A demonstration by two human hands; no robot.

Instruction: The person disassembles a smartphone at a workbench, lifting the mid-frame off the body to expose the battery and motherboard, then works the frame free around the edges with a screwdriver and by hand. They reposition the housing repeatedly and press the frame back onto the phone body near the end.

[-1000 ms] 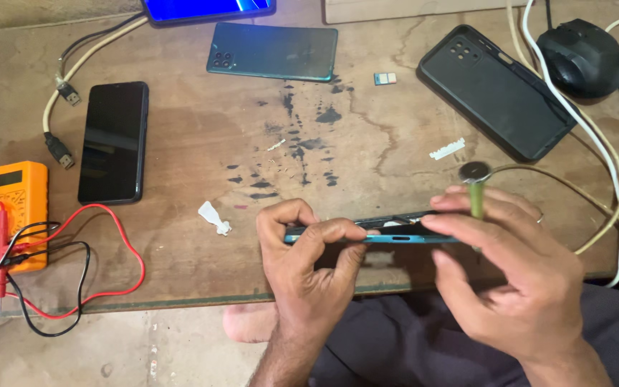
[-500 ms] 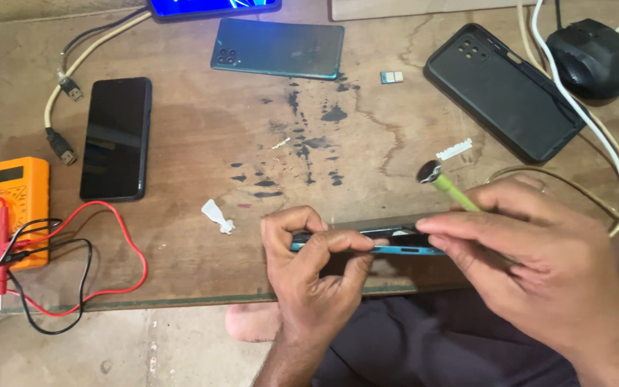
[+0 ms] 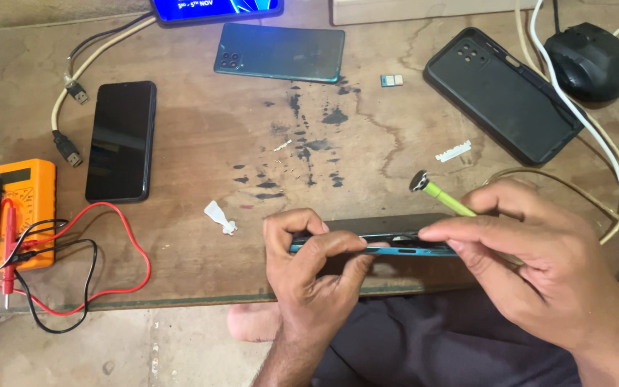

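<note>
Low in the frame, the phone (image 3: 388, 247) lies edge-up, long axis left-right. The left hand (image 3: 309, 265) pinches its left end; the right hand (image 3: 539, 265) grips its right end with a green tool (image 3: 442, 197).

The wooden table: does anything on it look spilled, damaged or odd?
Yes. Dark splotches stain the middle of the table, like dried spills, with cracks nearby. A small white scrap lies loose beside the left hand.

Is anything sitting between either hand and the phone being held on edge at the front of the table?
Nothing visible does. The left hand and the right hand both grip the blue-edged phone directly. The right hand also holds a green tool, whose tip is hidden behind the fingers.
</note>
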